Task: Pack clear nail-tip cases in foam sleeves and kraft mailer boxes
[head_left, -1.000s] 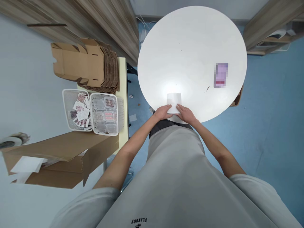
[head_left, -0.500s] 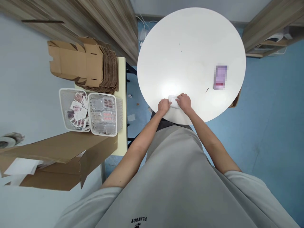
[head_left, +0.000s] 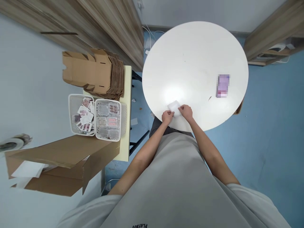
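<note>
Head view: my left hand [head_left: 167, 117] and right hand [head_left: 186, 111] pinch a thin white packet [head_left: 174, 106], fingers closed at its edges, at the round table's [head_left: 199, 50] near side — uneven pull might crease it; a slack pinch might let it slip.

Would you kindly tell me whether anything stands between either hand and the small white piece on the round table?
Nothing visible does: the left hand and right hand both hold the white piece. The blurred purple item lies apart, to the right.
</note>
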Demonstrator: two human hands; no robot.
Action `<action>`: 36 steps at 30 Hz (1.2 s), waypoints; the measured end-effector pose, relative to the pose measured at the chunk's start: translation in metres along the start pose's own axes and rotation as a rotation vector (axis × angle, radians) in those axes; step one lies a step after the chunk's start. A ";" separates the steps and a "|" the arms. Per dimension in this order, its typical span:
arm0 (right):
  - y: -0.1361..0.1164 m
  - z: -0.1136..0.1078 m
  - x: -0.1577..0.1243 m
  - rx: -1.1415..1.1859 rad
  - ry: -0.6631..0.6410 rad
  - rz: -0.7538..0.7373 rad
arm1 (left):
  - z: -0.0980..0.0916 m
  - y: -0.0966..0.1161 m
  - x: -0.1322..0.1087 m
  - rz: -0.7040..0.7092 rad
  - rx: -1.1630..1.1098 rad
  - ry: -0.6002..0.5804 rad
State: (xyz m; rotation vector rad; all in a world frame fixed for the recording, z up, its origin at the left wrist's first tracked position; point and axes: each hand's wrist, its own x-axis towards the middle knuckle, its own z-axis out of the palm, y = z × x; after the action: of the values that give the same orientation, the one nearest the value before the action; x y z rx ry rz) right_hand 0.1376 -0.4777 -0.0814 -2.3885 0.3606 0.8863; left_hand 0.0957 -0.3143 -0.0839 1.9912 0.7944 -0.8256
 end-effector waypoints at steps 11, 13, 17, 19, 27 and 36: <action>-0.100 0.030 0.043 0.164 0.059 0.006 | -0.094 0.029 0.056 0.109 0.102 0.262; -0.128 0.030 0.061 0.152 0.050 -0.016 | -0.113 0.036 0.074 0.098 0.096 0.280; -0.167 0.026 0.093 0.103 0.031 -0.005 | -0.144 0.047 0.107 0.060 0.079 0.276; -0.174 0.023 0.104 0.074 0.014 0.010 | -0.153 0.050 0.118 0.031 0.074 0.255; -0.174 0.025 0.115 0.008 0.008 0.007 | -0.151 0.048 0.113 0.077 0.074 0.219; -0.193 0.016 0.096 -0.027 0.112 0.055 | -0.163 0.058 0.110 0.061 0.031 0.123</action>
State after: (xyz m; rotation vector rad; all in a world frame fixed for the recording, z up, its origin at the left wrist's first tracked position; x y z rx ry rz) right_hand 0.2831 -0.3173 -0.0758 -2.4698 0.4623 0.7886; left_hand 0.2468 -0.1765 -0.0708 2.0997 0.7908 -0.6895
